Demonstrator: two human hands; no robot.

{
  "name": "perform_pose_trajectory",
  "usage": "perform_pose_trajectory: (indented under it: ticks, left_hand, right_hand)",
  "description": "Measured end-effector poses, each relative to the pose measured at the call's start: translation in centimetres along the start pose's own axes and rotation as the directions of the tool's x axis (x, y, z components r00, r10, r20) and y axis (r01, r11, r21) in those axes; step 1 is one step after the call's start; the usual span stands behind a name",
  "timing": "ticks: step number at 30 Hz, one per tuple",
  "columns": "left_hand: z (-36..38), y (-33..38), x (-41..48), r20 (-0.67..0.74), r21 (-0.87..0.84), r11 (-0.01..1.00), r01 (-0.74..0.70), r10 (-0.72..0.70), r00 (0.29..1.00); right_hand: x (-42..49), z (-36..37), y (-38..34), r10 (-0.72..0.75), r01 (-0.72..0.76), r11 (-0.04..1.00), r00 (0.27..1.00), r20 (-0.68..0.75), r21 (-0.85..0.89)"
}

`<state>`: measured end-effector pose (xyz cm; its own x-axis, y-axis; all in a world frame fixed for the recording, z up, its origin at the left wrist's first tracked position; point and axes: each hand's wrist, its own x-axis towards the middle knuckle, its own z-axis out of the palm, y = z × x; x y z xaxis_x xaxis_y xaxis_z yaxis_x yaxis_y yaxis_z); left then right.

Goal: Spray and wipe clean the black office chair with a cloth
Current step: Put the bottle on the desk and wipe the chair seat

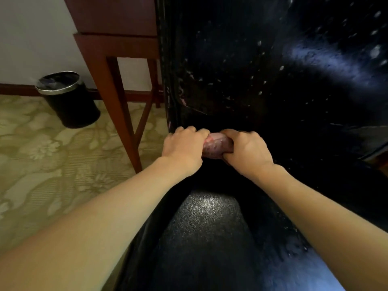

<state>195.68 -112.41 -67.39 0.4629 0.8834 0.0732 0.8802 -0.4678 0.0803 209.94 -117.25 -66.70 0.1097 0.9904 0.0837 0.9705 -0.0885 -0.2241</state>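
Status: spray step looks done, wipe is early.
- Black office chair fills the centre and right of the view. Its backrest is speckled with white spray droplets, densest at the far right, and no wiped-dry patch is obvious there.
- The seat, nearest the camera, shows a dull sheen. Can't tell whether it's wet or just lit.
- Pink cloth is bunched into a roll at the crease where the backrest meets the seat, on the left side of the chair.
- Left hand and right hand each grip one end of the cloth. The fingers are curled tight round it, knuckles up. It could be wringing or pushing into the crease; can't say which.
- No spray bottle in view.
- Judged remaining: nearly the whole backrest, then the seat. Armrests and base aren't visible.
- Left of the chair: wooden counter, black waste bin and patterned carpet.
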Motion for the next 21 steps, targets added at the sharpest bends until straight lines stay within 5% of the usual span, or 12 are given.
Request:
perform_pose_trajectory:
  ticks: [21]
  left_hand:
    - [-0.4,0.6,-6.0,0.090,-0.043,0.998,-0.037,0.041,0.995]
  right_hand:
    - [-5.3,0.8,-0.6,0.022,-0.030,0.996,0.996,0.090,0.088]
